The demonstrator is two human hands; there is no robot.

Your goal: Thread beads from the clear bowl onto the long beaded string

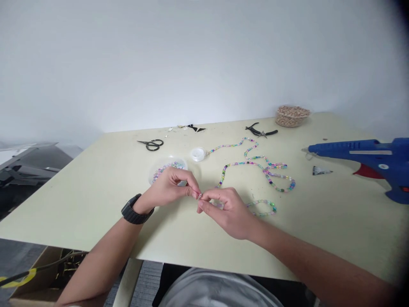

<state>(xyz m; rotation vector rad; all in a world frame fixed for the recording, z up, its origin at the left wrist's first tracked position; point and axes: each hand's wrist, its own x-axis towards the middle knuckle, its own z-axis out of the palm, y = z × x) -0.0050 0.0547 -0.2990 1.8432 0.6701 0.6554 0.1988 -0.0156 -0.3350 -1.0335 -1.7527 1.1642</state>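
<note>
Left hand (169, 187): narrow pinch on a tiny shiny piece (200, 196), too small to really make out.
Right hand (226, 213): just as narrow, fingertips meeting that same piece, probably because something so fiddly needs both sides steadied.
Just past the right hand: beaded loop (262, 207), lying flat.
Table (79, 204): long multicolour bead strand (252, 164) snaking across it, well spread out, so no tangles, seemingly.
Behind the left hand: clear round dish of beads (152, 175), handy reach.
Further out: small clear round container (198, 154), black-handled scissors (151, 145), pliers (260, 132), blue hot glue gun (358, 151), tub of wooden beads (292, 116).
</note>
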